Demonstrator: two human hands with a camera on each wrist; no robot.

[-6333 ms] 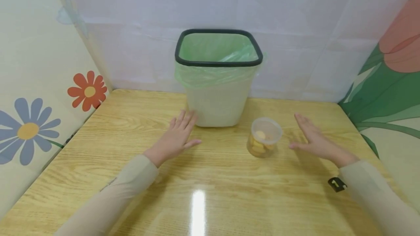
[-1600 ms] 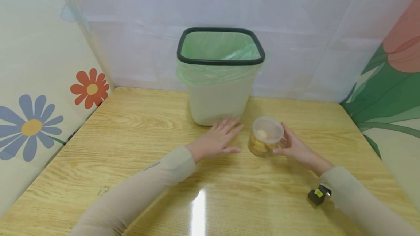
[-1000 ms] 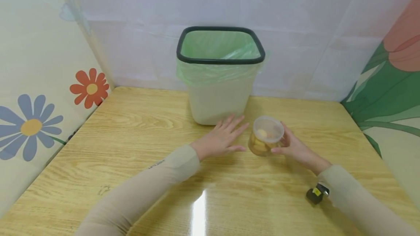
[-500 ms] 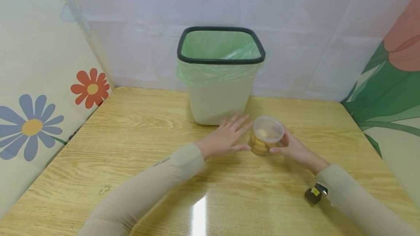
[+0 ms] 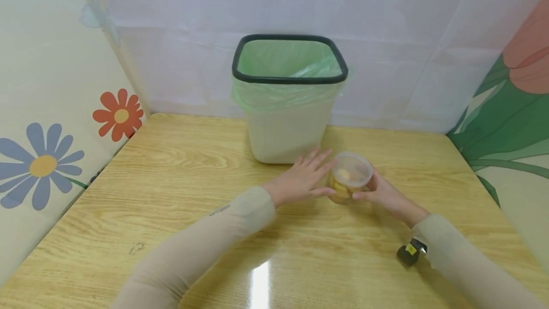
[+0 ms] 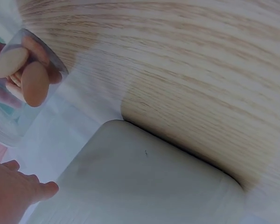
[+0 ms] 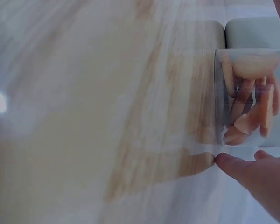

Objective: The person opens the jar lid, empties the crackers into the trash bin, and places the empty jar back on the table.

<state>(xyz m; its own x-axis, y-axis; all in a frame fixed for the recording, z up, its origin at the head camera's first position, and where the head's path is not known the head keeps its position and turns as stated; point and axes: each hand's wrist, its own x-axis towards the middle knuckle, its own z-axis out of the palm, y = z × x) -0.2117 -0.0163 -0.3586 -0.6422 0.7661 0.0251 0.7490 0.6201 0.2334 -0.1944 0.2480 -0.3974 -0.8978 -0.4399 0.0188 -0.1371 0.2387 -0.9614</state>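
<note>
A clear round plastic tub (image 5: 351, 168) with a translucent lid stands on the wooden table (image 5: 193, 166). Inside it lie several tan, oval, biscuit-like pieces (image 6: 35, 84). My right hand (image 5: 386, 199) holds the tub's right side, thumb in front and fingers curved behind. My left hand (image 5: 300, 180) is at the tub's left side with fingers spread, its thumb and fingertips right at the wall. In the right wrist view the right fingertips (image 7: 224, 161) lie low beside the tub's base. The right hand's far fingers are mostly hidden behind the tub in the head view.
Behind the left hand stands a pale bin (image 5: 287, 132) with a dark rim and a green liner bag (image 5: 283, 97). A white sheet (image 5: 171, 61) hangs at the back, with flower-printed panels at both sides. A small black device (image 5: 407, 254) sits by the right sleeve.
My left hand has moved right from beside the bin to the tub's left side. Since the earliest frame my right hand has come in to the tub, which has stayed nearly in place.
</note>
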